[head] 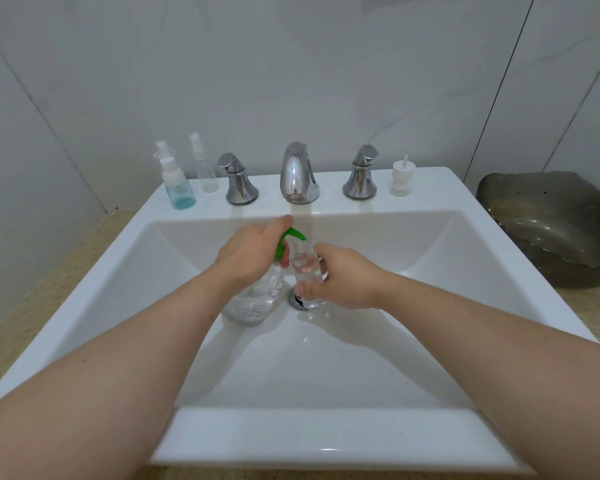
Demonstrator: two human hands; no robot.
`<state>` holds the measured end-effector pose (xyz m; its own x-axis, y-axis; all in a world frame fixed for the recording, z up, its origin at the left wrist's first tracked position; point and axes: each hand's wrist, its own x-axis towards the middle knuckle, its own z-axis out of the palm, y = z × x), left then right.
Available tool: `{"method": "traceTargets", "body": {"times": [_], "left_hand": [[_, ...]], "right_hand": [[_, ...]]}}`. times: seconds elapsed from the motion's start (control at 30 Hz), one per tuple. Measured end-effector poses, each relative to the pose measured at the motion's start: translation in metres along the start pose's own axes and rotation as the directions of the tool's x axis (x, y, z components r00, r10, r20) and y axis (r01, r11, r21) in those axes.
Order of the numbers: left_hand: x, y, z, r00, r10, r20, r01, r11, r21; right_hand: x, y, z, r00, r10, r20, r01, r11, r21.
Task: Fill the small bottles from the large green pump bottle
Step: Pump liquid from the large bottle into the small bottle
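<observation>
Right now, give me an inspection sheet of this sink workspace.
Surface: white ceramic sink basin, wet near the chrome drain.
Job's things: clear pump bottle with green nozzle standing in the basin; small clear open bottle held under the nozzle.
Clutter: blue-tinted spray bottle, clear spray bottle, loose white pump cap on the ledge.
Hands: left hand on the pump; right hand gripping the small bottle.
Cables: nothing seen.
Surroundings: chrome faucet, grey tiled wall, dark glass dish.
</observation>
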<state>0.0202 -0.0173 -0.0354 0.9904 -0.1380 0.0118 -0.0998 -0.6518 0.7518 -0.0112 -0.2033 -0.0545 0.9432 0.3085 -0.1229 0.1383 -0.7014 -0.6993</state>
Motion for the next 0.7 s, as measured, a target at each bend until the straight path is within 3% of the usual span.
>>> {"method": "traceTargets", "body": {"times": [0.7], "left_hand": [[-0.001, 0.0015, 0.0004, 1.0, -0.004, -0.017, 0.004, 1.0, -0.024]], "right_hand": [[-0.0003, -0.0012, -0.0001, 1.0, -0.004, -0.008, 0.004, 1.0, 0.003]]}}
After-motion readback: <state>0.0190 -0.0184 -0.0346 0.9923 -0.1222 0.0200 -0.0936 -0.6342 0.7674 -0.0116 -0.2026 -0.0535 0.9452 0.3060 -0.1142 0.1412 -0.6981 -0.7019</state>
